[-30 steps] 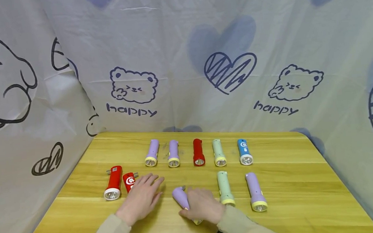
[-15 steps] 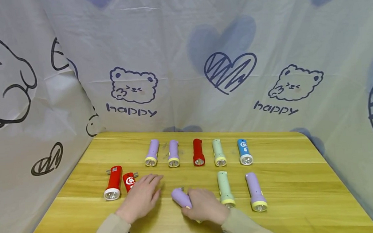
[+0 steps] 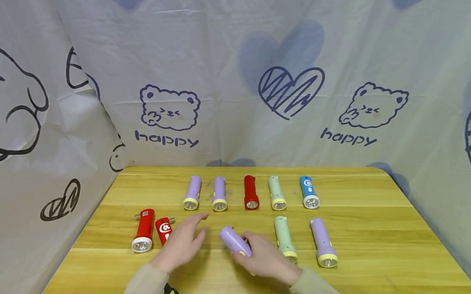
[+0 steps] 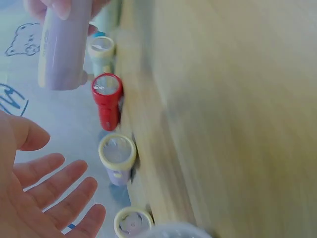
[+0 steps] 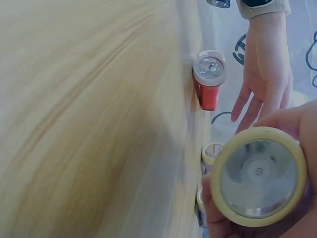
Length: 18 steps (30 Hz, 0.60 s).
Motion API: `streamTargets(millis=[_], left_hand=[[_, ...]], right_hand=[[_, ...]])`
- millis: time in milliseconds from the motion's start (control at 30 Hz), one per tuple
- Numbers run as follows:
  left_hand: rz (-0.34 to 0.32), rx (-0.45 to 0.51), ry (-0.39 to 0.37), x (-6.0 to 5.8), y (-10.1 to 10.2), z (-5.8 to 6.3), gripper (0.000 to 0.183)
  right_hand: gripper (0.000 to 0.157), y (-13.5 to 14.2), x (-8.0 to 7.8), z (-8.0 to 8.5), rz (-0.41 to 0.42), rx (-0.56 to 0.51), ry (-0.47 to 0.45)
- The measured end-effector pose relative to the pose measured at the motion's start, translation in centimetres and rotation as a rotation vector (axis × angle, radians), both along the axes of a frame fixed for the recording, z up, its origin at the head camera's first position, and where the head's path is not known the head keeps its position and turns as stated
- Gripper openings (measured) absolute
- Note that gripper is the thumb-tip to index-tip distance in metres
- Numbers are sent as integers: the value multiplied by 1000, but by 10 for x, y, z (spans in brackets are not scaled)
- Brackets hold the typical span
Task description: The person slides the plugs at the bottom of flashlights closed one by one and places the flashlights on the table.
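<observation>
My right hand point(image 3: 265, 256) grips a purple flashlight point(image 3: 235, 242) around its lens end, its back end angled up to the left. In the right wrist view the flashlight's round lens with a cream rim point(image 5: 259, 173) faces the camera. My left hand point(image 3: 183, 243) hangs over the table with fingers spread, holding nothing; in the left wrist view its palm point(image 4: 15, 173) shows beside the raised flashlight point(image 4: 67, 49). Just left of that hand lie a small red flashlight point(image 3: 164, 228), partly hidden by it, and a red flashlight with a white head point(image 3: 143, 231).
Along the back stand two purple flashlights point(image 3: 192, 193), a dark red one point(image 3: 250, 192), a pale green one point(image 3: 277, 192) and a blue one point(image 3: 309, 192). Right of my right hand lie another green flashlight point(image 3: 284, 237) and a purple one point(image 3: 323, 242). A printed curtain point(image 3: 229, 73) hangs behind the wooden table.
My right hand has lifted the purple flashlight and moved slightly right with it. My left hand has shifted a little to the right, fingers still extended. The other flashlights have stayed put.
</observation>
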<state>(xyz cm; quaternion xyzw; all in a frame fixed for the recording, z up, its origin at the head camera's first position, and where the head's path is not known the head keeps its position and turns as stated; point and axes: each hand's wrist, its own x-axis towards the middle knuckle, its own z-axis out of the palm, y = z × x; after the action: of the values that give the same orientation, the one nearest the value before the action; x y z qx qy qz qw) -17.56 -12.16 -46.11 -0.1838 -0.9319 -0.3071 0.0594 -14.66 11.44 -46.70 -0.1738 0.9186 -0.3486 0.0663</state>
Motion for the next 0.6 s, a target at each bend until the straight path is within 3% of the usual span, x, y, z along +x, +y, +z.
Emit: streamTargets(millis=[300, 600], left_hand=[[2, 315, -160, -7, 16, 12, 35], [-36, 465, -277, -12, 35, 20, 33]], right_hand=[[43, 12, 0, 4, -89, -182, 50], [31, 24, 1, 8, -115, -257, 191]])
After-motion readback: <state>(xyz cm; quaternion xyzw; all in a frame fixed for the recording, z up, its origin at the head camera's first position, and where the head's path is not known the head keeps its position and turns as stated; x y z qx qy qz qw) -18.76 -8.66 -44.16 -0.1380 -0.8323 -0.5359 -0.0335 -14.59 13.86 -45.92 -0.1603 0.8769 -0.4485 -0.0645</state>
